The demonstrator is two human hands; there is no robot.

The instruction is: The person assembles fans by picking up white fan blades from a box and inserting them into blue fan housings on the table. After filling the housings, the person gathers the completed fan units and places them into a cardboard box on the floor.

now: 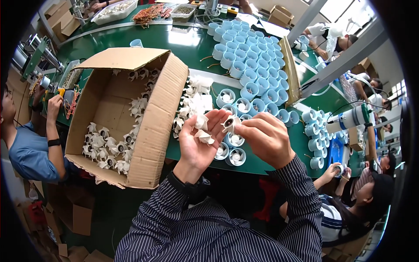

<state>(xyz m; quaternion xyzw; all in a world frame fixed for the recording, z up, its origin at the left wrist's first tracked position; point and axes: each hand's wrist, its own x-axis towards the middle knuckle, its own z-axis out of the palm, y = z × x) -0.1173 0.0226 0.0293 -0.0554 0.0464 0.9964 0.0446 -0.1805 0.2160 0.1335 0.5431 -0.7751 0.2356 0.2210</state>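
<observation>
My left hand point(193, 150) is turned palm up and cupped, with a few small white fan impellers point(204, 137) lying in it. Between the thumb and fingers of my right hand point(271, 139) is one more impeller point(229, 124), its dark round hub showing, just above the left fingertips. Below and behind both hands stand light-blue cylindrical housings point(236, 157), some with white impellers seated inside. A loose heap of white impellers point(197, 97) lies on the green table just beyond my left hand.
An open cardboard box point(163, 118) holding many impellers stands at my left. Rows of blue housings point(251, 65) fill the far middle, beside a cardboard strip point(291, 70). More housings point(317, 163) stand to the right. Co-workers sit on both sides; a grey post point(345, 61) slants at right.
</observation>
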